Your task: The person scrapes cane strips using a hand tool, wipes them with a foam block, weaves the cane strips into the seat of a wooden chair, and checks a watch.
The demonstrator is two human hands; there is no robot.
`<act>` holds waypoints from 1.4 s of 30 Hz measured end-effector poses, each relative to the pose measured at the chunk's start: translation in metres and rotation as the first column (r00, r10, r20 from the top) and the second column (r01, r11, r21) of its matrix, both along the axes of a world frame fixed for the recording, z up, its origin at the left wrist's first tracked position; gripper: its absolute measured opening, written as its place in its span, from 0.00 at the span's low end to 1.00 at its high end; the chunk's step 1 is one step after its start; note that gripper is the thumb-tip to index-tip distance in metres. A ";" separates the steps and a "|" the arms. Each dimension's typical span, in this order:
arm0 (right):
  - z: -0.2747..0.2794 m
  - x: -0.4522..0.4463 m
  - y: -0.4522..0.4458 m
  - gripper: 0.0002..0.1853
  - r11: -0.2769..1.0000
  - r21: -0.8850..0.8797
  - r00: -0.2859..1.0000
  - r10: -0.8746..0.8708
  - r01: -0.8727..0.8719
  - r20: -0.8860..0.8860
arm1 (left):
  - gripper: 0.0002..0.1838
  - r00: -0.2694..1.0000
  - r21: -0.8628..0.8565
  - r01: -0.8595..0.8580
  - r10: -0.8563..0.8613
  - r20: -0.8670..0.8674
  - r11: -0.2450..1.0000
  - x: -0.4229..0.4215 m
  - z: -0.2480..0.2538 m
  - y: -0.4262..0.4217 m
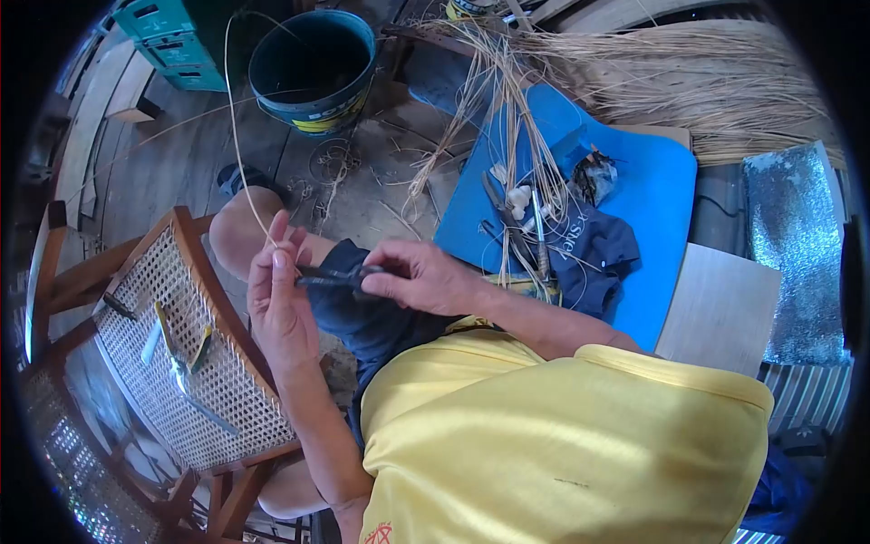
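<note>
Between the thumb and fingers of my left hand [283,295], a long thin cane strand [234,122] is pinched; it arcs up and over toward the bucket. My right hand [421,276] is closed around a dark narrow tool [331,277], its front end reaching to my left fingertips and the strand. Blur and my fingers hide the tool's exact kind. Left of my hands stands a wooden chair with a woven cane panel [149,258]. On the panel lie a yellow-handled tool [201,349], a small dark tool [119,306] and a pale blade-like piece [207,412].
A dark bucket [313,107] stands ahead, beside green crates [172,45]. To the right, a blue plastic surface [666,190] bears loose cane strands, hand tools and a dark cloth [598,245]. A large cane bundle [707,77] lies at the far right. Scraps litter the wooden floor.
</note>
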State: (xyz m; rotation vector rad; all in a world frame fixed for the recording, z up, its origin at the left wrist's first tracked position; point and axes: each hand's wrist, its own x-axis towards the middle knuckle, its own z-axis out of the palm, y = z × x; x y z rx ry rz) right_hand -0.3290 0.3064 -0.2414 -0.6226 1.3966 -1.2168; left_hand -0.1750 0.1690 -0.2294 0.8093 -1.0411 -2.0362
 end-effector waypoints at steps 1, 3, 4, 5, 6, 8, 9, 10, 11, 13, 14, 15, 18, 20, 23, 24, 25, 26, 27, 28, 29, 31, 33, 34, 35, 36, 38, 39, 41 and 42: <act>0.002 0.001 -0.001 0.10 0.997 -0.035 0.997 0.067 -0.068 -0.030 | 0.09 0.998 0.042 0.026 -0.024 -0.053 0.999 -0.009 0.003 -0.001; -0.001 -0.001 0.000 0.11 0.989 -0.066 0.990 0.132 -0.136 -0.057 | 0.09 0.995 0.130 -0.021 0.034 -0.099 0.991 -0.027 0.002 0.001; -0.004 -0.003 0.000 0.12 0.991 -0.032 0.991 0.129 -0.128 0.026 | 0.09 0.987 0.210 -0.002 0.037 -0.159 0.978 -0.029 -0.003 -0.002; -0.005 -0.005 0.001 0.13 0.993 0.004 0.987 0.121 -0.122 0.109 | 0.09 0.975 0.289 0.021 0.044 -0.218 0.957 -0.032 -0.008 -0.003; -0.006 -0.010 0.002 0.13 0.993 0.010 0.986 0.119 -0.121 0.113 | 0.09 0.976 0.295 0.021 0.045 -0.215 0.955 -0.036 -0.012 -0.003; -0.001 -0.030 0.002 0.15 0.971 0.125 0.979 0.205 -0.206 0.022 | 0.10 0.994 0.356 -0.061 0.088 -0.060 0.933 -0.046 -0.018 0.000; -0.013 -0.045 0.005 0.15 0.965 0.141 0.953 0.245 -0.222 -0.177 | 0.10 0.995 0.360 -0.056 0.082 -0.059 0.931 -0.046 -0.026 -0.002; -0.034 -0.066 0.008 0.15 0.958 0.159 0.886 0.282 -0.239 -0.367 | 0.10 0.991 0.367 -0.048 0.090 -0.098 0.929 -0.043 -0.037 -0.004; -0.055 -0.091 0.011 0.13 0.967 0.130 0.775 0.253 -0.219 -0.579 | 0.11 0.986 0.373 -0.045 0.102 -0.135 0.927 -0.041 -0.043 -0.005; -0.101 -0.147 0.019 0.13 0.976 0.080 0.536 0.178 -0.202 -0.825 | 0.10 0.987 0.370 -0.029 0.086 -0.139 0.929 -0.042 -0.043 -0.007; -0.120 -0.173 0.026 0.14 0.979 0.063 0.445 0.146 -0.196 -0.884 | 0.10 0.987 0.365 -0.007 0.065 -0.148 0.931 -0.042 -0.042 -0.008; -0.129 -0.199 0.035 0.13 0.955 0.184 0.340 0.257 -0.232 -0.905 | 0.10 0.986 0.366 -0.012 0.071 -0.148 0.931 -0.041 -0.042 -0.006; -0.132 -0.243 0.068 0.13 0.886 0.400 0.213 0.448 -0.236 -0.868 | 0.12 0.988 0.358 0.005 0.050 -0.144 0.934 -0.038 -0.041 -0.006; -0.128 -0.258 0.089 0.13 0.888 0.427 0.224 0.457 -0.172 -0.861 | 0.11 0.986 0.355 0.022 0.040 -0.164 0.935 -0.033 -0.041 -0.003; -0.136 -0.264 0.113 0.13 0.915 0.402 0.369 0.384 -0.031 -0.846 | 0.11 0.983 0.355 0.033 0.033 -0.179 0.934 -0.029 -0.045 -0.004; -0.140 -0.265 0.118 0.13 0.936 0.350 0.481 0.288 0.043 -0.828 | 0.11 0.983 0.357 0.035 0.031 -0.178 0.933 -0.029 -0.045 -0.004; -0.139 -0.263 0.117 0.13 0.936 0.350 0.483 0.287 0.044 -0.827 | 0.11 0.982 0.361 0.046 0.025 -0.189 0.932 -0.029 -0.045 -0.005; -0.139 -0.261 0.114 0.14 0.940 0.335 0.475 0.269 0.058 -0.838 | 0.10 0.980 0.363 0.055 0.020 -0.200 0.930 -0.029 -0.045 -0.006; -0.139 -0.259 0.112 0.15 0.945 0.320 0.467 0.252 0.073 -0.848 | 0.10 0.980 0.361 0.055 0.019 -0.198 0.931 -0.030 -0.044 -0.007; -0.137 -0.255 0.106 0.15 0.945 0.320 0.470 0.251 0.071 -0.846 | 0.10 0.981 0.359 0.052 0.020 -0.194 0.932 -0.030 -0.044 -0.006; -0.134 -0.249 0.100 0.15 0.899 0.427 0.402 0.357 0.098 -0.843 | 0.10 0.982 0.358 0.049 0.021 -0.190 0.932 -0.029 -0.043 -0.006; -0.136 -0.249 0.095 0.15 0.842 0.523 0.334 0.459 0.132 -0.823 | 0.10 0.982 0.355 0.043 0.027 -0.189 0.934 -0.029 -0.044 -0.006; -0.147 -0.259 0.093 0.11 0.867 0.491 0.483 0.393 0.090 -0.783 | 0.10 0.982 0.355 0.037 0.032 -0.186 0.934 -0.027 -0.044 -0.005; -0.148 -0.262 0.092 0.11 0.866 0.492 0.484 0.393 0.091 -0.782 | 0.10 0.982 0.358 0.030 0.038 -0.183 0.933 -0.027 -0.044 -0.005; -0.147 -0.264 0.093 0.10 0.881 0.461 0.537 0.339 0.108 -0.772 | 0.10 0.983 0.361 0.026 0.042 -0.180 0.932 -0.027 -0.045 -0.005; -0.147 -0.265 0.097 0.09 0.893 0.431 0.587 0.282 0.129 -0.759 | 0.10 0.983 0.364 0.032 0.037 -0.180 0.931 -0.028 -0.045 -0.004; -0.143 -0.262 0.107 0.09 0.910 0.384 0.565 0.235 0.157 -0.791 | 0.11 0.982 0.347 0.030 0.036 -0.183 0.937 -0.029 -0.045 -0.005; -0.142 -0.257 0.110 0.09 0.926 0.333 0.541 0.191 0.177 -0.819 | 0.11 0.983 0.343 0.028 0.037 -0.182 0.939 -0.028 -0.044 -0.005; -0.135 -0.237 0.125 0.09 0.927 0.305 0.510 0.159 0.217 -0.846 | 0.11 0.981 0.352 0.007 0.061 -0.183 0.936 -0.028 -0.045 -0.004; -0.130 -0.223 0.138 0.10 0.922 0.283 0.478 0.129 0.265 -0.869 | 0.11 0.981 0.352 0.012 0.058 -0.186 0.936 -0.028 -0.045 -0.004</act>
